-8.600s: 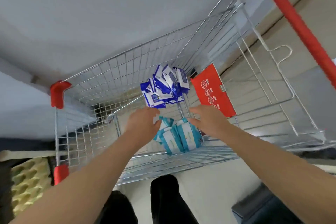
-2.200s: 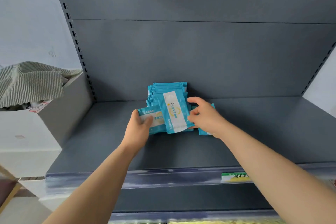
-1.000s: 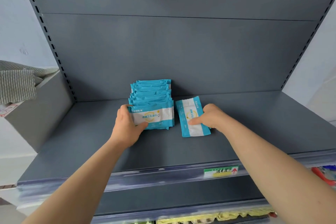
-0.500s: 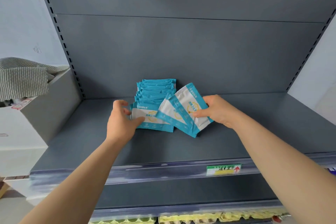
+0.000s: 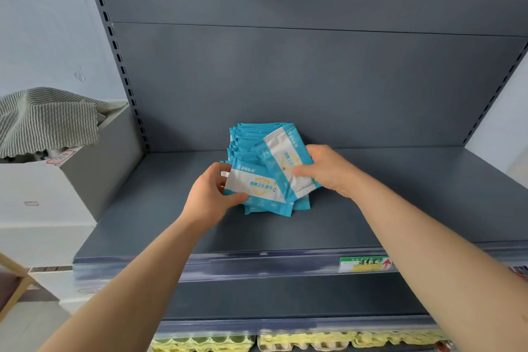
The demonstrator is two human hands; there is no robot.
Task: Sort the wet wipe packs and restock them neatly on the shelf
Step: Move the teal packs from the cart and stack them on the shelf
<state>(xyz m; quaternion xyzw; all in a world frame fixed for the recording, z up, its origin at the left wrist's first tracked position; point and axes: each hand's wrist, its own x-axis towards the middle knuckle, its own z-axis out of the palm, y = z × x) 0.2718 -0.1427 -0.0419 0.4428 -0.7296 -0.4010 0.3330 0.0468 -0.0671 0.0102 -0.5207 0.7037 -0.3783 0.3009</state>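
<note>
Head view, looking forward and down at a dark grey shelf (image 5: 400,194) with a grey back panel (image 5: 285,80) and a slotted upright (image 5: 120,66) at its left edge.

A row of teal wet wipe packs (image 5: 257,134) stands near the middle of the shelf, close to the back panel, edges upward. At least 1 more teal pack (image 5: 301,204) lies flat on the shelf in front of the row, partly under the 2 held packs.

Left hand (image 5: 211,197): thumb on the lower front edge, fingers curled round the left end of the front pack (image 5: 254,187). This pack is teal with a white band and printed characters. It lies nearly level, lower right corner dipping toward the shelf.

Right hand (image 5: 328,171): thumb pressed on the face, fingers wrapped behind the right edge of the tilted pack (image 5: 281,157). This pack leans with its top toward the row. Its lower left part sits behind the front pack, overlapping it.

Both forearms reach in from the bottom corners.

Front rail of the shelf carries a green and yellow price label (image 5: 363,263), right of centre.

Left of the shelf: a grey-sided box (image 5: 85,166) with a striped cloth (image 5: 48,120) draped over its top.

Below, on the next level: yellow moulded trays (image 5: 285,341), only the top edges in view.
</note>
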